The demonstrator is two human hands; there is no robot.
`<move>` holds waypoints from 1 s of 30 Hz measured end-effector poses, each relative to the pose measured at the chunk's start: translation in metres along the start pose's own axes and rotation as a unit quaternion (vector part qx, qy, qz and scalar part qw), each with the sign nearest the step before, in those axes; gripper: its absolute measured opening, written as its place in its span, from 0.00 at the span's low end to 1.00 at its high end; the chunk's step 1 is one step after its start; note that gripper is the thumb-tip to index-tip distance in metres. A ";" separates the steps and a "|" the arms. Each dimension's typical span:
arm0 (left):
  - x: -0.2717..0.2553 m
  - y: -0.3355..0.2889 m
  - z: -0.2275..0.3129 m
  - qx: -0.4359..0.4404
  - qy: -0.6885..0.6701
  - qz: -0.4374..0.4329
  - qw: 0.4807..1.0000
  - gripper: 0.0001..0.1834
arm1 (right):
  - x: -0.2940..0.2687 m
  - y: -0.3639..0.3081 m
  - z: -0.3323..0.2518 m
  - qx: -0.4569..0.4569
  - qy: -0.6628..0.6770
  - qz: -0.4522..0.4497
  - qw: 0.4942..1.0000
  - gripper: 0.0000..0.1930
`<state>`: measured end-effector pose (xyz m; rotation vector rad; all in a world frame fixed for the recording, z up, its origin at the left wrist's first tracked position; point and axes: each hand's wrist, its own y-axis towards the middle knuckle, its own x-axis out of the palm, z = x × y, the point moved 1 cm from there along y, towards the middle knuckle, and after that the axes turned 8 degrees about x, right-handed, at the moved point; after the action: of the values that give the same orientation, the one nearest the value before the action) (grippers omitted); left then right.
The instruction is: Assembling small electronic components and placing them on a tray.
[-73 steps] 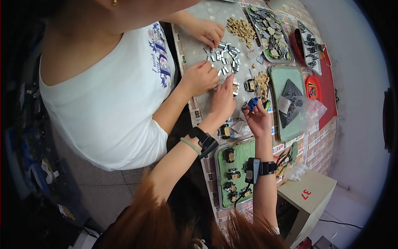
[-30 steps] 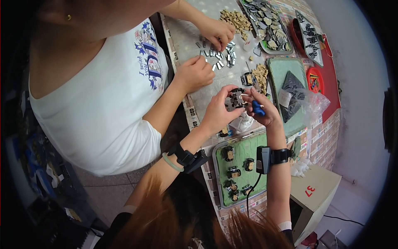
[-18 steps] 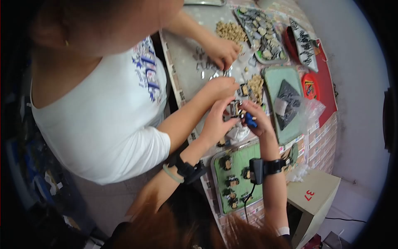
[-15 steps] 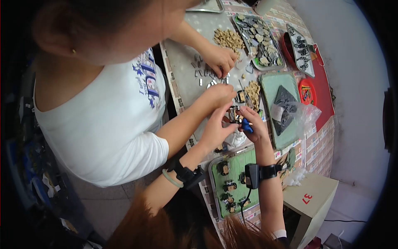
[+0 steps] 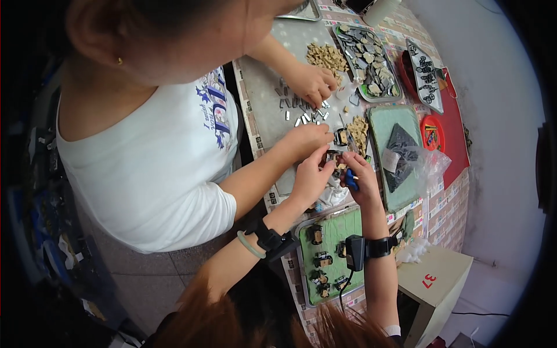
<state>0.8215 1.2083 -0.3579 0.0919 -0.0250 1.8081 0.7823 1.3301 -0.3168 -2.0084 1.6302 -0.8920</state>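
My left hand (image 5: 310, 178) is closed around the near side of a small black-and-tan model assembly (image 5: 333, 156), its fingertips pinching the part. From the other side my right hand (image 5: 365, 181) meets it, thumb and forefinger at the assembly. A blue-handled tool (image 5: 351, 180) is tucked in the right hand's palm; its working end is hidden. Just beyond, a similar black-and-tan assembly (image 5: 341, 138) lies on the table near a co-worker's hand (image 5: 307, 141). White crumpled cloth (image 5: 333, 196) lies under my hands.
A green-lined tray (image 5: 348, 223) with several assemblies sits nearest me. Tan chips (image 5: 328, 56), small metal pieces (image 5: 307, 118) and a tray of flat pieces (image 5: 400, 93) lie beyond. A green tray (image 5: 400, 200) with a dark bagged piece stands right, by a red bowl (image 5: 442, 139). The co-worker sits close left.
The whole view has shifted slightly, with things appearing a little lower and to the right. Both my hands stay on the assembly, with only a small turn of the blue-handled tool.
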 end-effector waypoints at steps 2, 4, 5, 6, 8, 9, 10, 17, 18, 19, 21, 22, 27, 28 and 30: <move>-0.012 0.006 -0.006 0.000 -0.063 -0.018 0.998 0.19 | 0.014 -0.007 -0.005 -0.004 -0.023 0.017 1.000 0.11; 0.005 0.037 0.005 -0.025 -0.186 -0.084 0.979 0.18 | -0.003 -0.010 -0.032 -0.077 -0.068 0.061 0.993 0.11; 0.009 0.042 0.019 -0.072 -0.268 -0.068 0.958 0.18 | -0.001 -0.010 -0.044 -0.108 -0.074 0.046 0.990 0.11; 0.011 0.039 0.015 -0.085 -0.272 -0.075 0.956 0.18 | -0.002 -0.017 -0.042 -0.127 -0.097 0.053 0.986 0.11; -0.002 0.016 0.024 -0.150 -0.285 -0.056 0.945 0.19 | 0.003 -0.019 -0.007 -0.148 -0.134 0.079 0.977 0.10; -0.002 0.007 0.013 -0.182 -0.320 -0.060 0.928 0.19 | 0.000 -0.019 0.013 -0.167 -0.160 0.103 0.967 0.09; -0.007 0.005 0.014 -0.187 -0.319 -0.058 0.927 0.19 | 0.010 -0.027 0.015 -0.153 -0.158 0.103 0.970 0.09; -0.011 0.010 0.021 -0.230 -0.357 -0.075 0.902 0.18 | 0.015 -0.033 0.017 -0.204 -0.204 0.117 0.950 0.07; -0.009 0.009 0.019 -0.232 -0.357 -0.076 0.901 0.18 | 0.014 -0.032 0.022 -0.220 -0.220 0.131 0.941 0.07; -0.010 0.007 0.020 -0.232 -0.346 -0.072 0.906 0.18 | 0.015 -0.032 0.023 -0.219 -0.218 0.131 0.942 0.07; -0.010 0.005 0.018 -0.233 -0.334 -0.067 0.911 0.17 | 0.017 -0.033 0.024 -0.262 -0.266 0.160 0.914 0.07; -0.007 0.005 0.016 -0.230 -0.341 -0.066 0.909 0.17 | 0.016 -0.033 0.025 -0.271 -0.259 0.167 0.912 0.07; -0.005 0.010 0.016 -0.221 -0.351 -0.064 0.908 0.16 | 0.019 -0.034 0.022 -0.341 -0.305 0.184 0.870 0.07; -0.005 0.012 0.017 -0.225 -0.366 -0.063 0.901 0.17 | 0.017 -0.032 0.021 -0.334 -0.303 0.177 0.875 0.08; -0.006 0.014 0.018 -0.234 -0.390 -0.068 0.888 0.17 | 0.013 -0.030 0.021 -0.281 -0.217 0.155 0.922 0.08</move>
<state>0.8100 1.1980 -0.3402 0.4568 -0.9978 1.4739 0.8197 1.3227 -0.3083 -1.9964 1.9876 0.1624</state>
